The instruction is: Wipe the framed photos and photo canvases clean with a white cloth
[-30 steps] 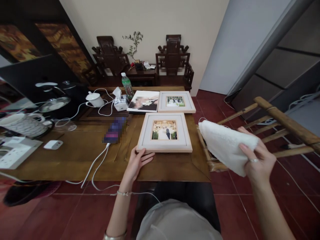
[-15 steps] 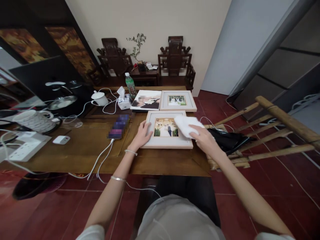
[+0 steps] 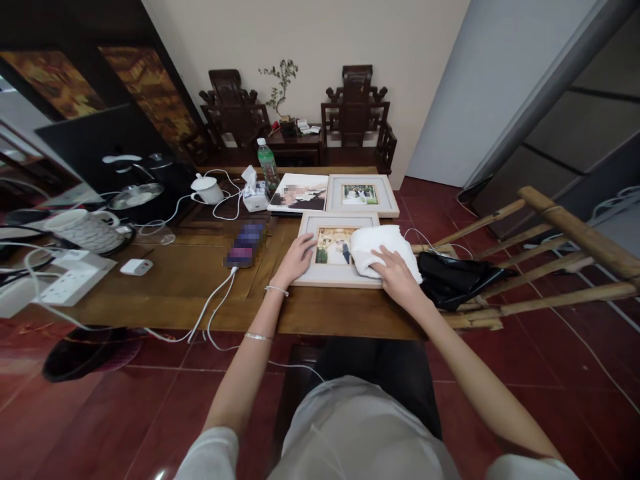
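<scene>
A light wood picture frame (image 3: 330, 283) with a white mat and a wedding photo lies flat near the front edge of the table. My left hand (image 3: 296, 261) rests across its left border, fingers stretched out over the rim and mat. A folded white cloth (image 3: 385, 237) is in my right hand (image 3: 397, 275), pressed onto the frame's right part. The cloth hides the right side of the photo and hangs past the right border. Behind, a second picture frame (image 3: 389, 200) and a white photo panel (image 3: 305, 183) lie side by side.
Left of the frame are a phone (image 3: 245, 247) on a cable, a tissue box (image 3: 256, 198), a green bottle (image 3: 267, 163), a lidded cup (image 3: 207, 190) and a power strip (image 3: 75, 277). A bamboo chair (image 3: 565, 233) with a black bag (image 3: 450, 277) stands right.
My right hand has slid the cloth slightly down toward the frame's lower right, and the cloth is more spread out. The left hand stays on the left border. The view has shifted a little.
</scene>
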Demonstrator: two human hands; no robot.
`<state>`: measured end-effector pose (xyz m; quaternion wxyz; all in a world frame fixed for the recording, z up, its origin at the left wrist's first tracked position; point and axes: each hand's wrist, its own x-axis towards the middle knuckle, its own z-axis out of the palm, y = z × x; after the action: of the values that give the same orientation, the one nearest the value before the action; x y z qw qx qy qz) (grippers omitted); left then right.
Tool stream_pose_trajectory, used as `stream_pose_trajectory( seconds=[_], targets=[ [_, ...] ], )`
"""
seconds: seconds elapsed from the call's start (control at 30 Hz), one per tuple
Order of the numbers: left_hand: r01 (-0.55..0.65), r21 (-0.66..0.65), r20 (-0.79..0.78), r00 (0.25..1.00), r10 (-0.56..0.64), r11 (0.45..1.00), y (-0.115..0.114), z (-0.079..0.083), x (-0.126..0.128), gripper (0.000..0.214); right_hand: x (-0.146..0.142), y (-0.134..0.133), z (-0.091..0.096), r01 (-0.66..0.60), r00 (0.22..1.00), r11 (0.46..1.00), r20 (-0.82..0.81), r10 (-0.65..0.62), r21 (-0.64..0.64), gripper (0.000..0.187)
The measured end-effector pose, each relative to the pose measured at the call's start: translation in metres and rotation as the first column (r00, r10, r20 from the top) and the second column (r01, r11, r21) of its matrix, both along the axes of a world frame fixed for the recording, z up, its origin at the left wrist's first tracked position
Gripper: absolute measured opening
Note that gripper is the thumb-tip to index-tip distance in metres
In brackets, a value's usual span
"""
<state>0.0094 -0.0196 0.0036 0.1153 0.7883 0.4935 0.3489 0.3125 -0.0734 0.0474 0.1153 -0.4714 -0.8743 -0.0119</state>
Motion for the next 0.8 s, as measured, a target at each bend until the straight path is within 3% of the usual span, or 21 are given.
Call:
stream_pose_trajectory(
  seconds=[0.23,0.4,0.63,0.8],
  targets=[
    [-0.064,-0.044,0.060,0.996,0.066,0.997,-0.002,-0.003,0.000,0.036,0.001,-0.002,-0.009,0.008,0.999,0.995,-0.034,-0.005,0.095,0.059],
    [-0.049,-0.069,0.025,0.998,0.051,0.996,-0.004,0.000,0.002,0.038,-0.004,0.003,-0.002,0.063,0.998,0.985,-0.028,-0.059,0.161,0.058],
    [-0.013,-0.047,-0.007,1.000,0.013,0.999,-0.002,0.004,0.005,0.038,-0.020,0.034,0.007,0.068,0.998,0.989,-0.009,-0.067,0.132,0.062],
    [-0.009,-0.034,0.005,1.000,0.010,0.999,0.000,0.004,0.007,0.037,-0.022,0.034,0.004,0.081,0.996,0.991,0.027,-0.085,0.110,0.062]
  ],
)
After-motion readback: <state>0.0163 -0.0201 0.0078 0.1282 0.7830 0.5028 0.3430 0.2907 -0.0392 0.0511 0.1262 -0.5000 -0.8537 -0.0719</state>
